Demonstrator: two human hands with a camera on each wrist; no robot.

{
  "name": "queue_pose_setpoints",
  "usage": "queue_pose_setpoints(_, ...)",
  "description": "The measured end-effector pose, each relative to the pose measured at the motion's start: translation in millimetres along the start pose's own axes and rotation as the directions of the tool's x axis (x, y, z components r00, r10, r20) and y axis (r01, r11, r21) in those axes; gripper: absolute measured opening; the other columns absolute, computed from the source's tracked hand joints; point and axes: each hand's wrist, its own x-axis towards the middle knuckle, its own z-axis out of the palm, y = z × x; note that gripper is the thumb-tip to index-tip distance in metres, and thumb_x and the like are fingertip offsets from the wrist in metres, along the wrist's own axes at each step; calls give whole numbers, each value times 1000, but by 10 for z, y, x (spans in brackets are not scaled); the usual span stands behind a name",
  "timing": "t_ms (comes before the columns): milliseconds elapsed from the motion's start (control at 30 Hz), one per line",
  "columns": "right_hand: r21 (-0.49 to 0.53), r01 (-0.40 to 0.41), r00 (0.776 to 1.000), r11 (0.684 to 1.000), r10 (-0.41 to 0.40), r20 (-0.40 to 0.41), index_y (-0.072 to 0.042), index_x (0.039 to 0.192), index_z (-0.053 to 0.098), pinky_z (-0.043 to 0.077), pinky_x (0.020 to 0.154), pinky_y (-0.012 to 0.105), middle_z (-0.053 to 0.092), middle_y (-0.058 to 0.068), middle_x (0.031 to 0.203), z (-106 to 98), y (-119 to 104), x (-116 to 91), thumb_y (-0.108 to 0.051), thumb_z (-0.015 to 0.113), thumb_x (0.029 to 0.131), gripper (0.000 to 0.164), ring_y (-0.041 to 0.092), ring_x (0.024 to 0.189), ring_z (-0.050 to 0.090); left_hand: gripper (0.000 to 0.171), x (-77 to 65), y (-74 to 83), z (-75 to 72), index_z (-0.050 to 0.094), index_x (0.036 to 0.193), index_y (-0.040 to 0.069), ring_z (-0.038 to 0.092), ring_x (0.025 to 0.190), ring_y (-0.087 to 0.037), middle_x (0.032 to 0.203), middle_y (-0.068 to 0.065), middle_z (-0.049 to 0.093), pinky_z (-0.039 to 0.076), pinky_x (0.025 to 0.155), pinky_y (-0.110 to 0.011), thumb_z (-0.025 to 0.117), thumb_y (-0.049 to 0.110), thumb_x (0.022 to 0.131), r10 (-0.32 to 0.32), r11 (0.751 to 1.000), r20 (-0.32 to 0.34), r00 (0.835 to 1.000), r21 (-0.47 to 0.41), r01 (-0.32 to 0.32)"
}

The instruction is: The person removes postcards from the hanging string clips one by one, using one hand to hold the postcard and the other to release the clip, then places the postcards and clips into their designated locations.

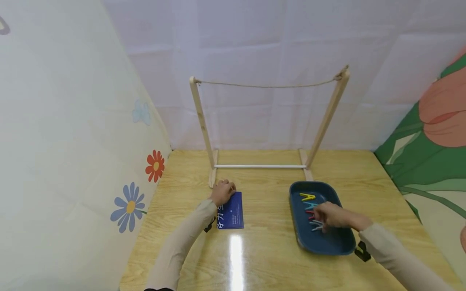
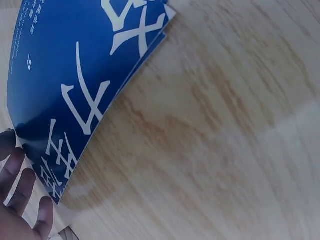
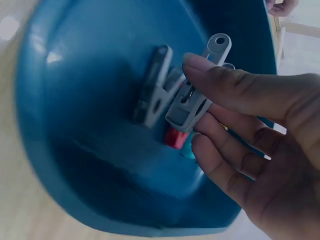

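Note:
A blue leaflet (image 1: 231,212) with white lettering lies on the table, its surface slightly bowed in the left wrist view. At its upper edge is my left hand (image 1: 223,192); in the left wrist view the fingertips (image 2: 44,212) touch that edge, loosely bent. My right hand (image 1: 330,215) reaches into a dark blue tray (image 1: 324,244). Between thumb and fingers it pinches a grey clothespin (image 3: 195,92). Another grey clothespin (image 3: 155,90) lies beside it. Yellow (image 1: 307,197), light blue and red clothespins lie farther up the tray, partly hidden by the right hand.
Behind the hands stands a wooden frame (image 1: 331,109) with two posts, a string (image 1: 265,86) tied between their tops and a white rod (image 1: 260,166) near the base. A flower-printed sheet hangs on each side, a plain white one at the back.

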Motion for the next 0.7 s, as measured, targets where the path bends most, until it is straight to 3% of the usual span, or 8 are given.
queue_pose_setpoints(200, 70, -22, 999, 997, 19, 33, -7, 80, 54, 47, 55, 24, 51, -2, 78, 144, 27, -32, 16, 74, 69, 32, 6, 66, 48, 16, 8, -17, 9, 69, 103, 16, 54, 99, -28, 98, -4, 59, 44, 84, -50, 63, 30, 99, 7, 1000, 13, 1000, -18, -7)
queue_pose_setpoints(333, 15, 6, 1000, 1000, -6, 18, -9, 78, 53, 47, 54, 23, 50, -6, 75, 212, 31, -49, 16, 76, 66, 35, 3, 65, 47, 31, 22, -35, -10, 67, 110, 16, 51, 102, -27, 106, -5, 59, 41, 87, -48, 70, 40, 91, 19, 999, 67, 998, -41, -16)
queue_pose_setpoints(500, -63, 27, 1000, 998, -26, 10, -11, 75, 53, 43, 53, 21, 48, -9, 73, 259, 27, -46, 12, 82, 61, 40, 1, 64, 45, 38, 16, -10, -66, 66, 112, 15, 50, 101, -27, 106, -6, 59, 41, 88, -50, 77, 40, 85, 29, 999, 103, 994, -47, -24)
queue_pose_setpoints(700, -46, 4, 1000, 999, -3, 22, -8, 73, 53, 40, 53, 21, 47, -7, 72, 317, 2, -36, 25, 64, 62, 37, 3, 63, 42, 38, -1, 29, -60, 67, 109, 16, 50, 100, -26, 103, -4, 58, 39, 85, -48, 75, 45, 85, 2, 1000, 83, 997, -4, -1)
